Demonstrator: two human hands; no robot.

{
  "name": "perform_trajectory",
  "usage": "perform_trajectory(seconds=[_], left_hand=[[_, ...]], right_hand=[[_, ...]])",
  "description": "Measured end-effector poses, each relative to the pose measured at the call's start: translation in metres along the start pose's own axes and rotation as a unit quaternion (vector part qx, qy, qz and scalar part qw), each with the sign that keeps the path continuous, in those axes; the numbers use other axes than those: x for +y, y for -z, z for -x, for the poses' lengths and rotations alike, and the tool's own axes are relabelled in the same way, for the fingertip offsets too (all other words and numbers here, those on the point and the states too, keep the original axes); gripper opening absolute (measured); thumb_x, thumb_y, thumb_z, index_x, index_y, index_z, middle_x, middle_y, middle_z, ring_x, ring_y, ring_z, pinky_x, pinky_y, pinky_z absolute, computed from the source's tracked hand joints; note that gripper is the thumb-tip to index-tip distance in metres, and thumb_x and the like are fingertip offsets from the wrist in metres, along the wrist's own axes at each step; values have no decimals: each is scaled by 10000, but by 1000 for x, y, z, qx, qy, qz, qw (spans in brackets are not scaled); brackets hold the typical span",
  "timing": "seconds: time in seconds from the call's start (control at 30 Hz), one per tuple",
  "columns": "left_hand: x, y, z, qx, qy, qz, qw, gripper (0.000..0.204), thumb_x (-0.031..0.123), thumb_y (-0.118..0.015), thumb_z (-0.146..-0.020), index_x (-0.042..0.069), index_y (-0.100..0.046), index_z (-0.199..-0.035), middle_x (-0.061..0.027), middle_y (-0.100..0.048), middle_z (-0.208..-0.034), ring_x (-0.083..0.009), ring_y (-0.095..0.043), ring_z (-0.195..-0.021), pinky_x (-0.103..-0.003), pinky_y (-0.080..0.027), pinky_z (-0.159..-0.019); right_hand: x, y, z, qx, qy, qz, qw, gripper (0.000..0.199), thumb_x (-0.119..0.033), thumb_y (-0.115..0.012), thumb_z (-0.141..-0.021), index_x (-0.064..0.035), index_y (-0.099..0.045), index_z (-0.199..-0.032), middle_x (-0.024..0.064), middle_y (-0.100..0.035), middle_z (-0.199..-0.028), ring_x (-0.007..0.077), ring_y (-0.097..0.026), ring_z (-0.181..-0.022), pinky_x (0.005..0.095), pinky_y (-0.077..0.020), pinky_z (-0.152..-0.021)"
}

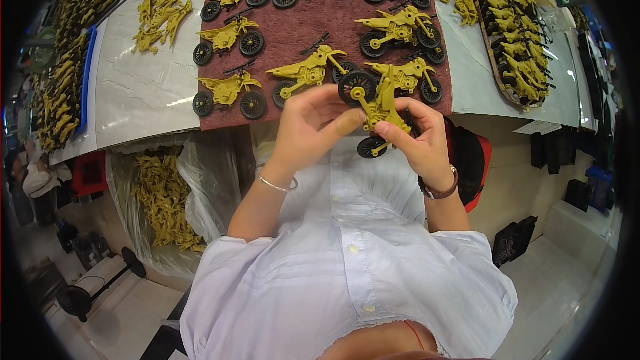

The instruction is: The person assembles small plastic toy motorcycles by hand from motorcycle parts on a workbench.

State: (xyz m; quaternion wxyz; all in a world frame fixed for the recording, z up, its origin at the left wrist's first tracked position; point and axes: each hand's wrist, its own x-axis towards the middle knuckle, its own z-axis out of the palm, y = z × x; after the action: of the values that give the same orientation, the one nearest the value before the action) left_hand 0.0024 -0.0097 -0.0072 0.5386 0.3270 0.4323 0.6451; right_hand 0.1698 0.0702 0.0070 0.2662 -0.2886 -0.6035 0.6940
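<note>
Both hands hold a yellow toy motorcycle (383,97) with black wheels, tilted just in front of the table edge. My left hand (313,123) has its fingers closed at the motorcycle's left side, by the upper wheel, partly hidden. My right hand (421,140) grips the yellow body from the other side, thumb across it near the lower wheel. Several similar toy motorcycles stand on a dark red cloth (313,23); the nearest is a yellow motorcycle (307,70) just beyond my left hand.
Yellow parts (162,13) lie piled left of the cloth. A long tray (491,67) packed with yellow parts is at the right, and a blue-edged tray (88,80) at the far left. Below the table, a plastic bag (120,193) holds many yellow parts.
</note>
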Motion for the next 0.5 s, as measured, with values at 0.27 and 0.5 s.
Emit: perform_trajectory(seconds=[0.27,0.5], left_hand=[[-2,-1,-3,52,-81,1,995,196,-31,-642,-779,-33,-572,-962,-55,-623,-919,-87,-581,-830,-225,-476,-764],[10,1,-8,16,-42,6,999,231,-34,-657,-762,-26,-573,-977,-63,-616,-927,-109,-584,-836,-252,-484,-764]], right_hand=[[-2,-5,1,-26,-4,29,999,240,-36,-657,-783,46,-584,-997,42,-625,-892,65,-585,-749,201,-492,-647],[3,-4,1,-1,69,129,989,252,-62,-680,-755,41,-597,-969,71,-637,-849,98,-604,-714,223,-475,-626]])
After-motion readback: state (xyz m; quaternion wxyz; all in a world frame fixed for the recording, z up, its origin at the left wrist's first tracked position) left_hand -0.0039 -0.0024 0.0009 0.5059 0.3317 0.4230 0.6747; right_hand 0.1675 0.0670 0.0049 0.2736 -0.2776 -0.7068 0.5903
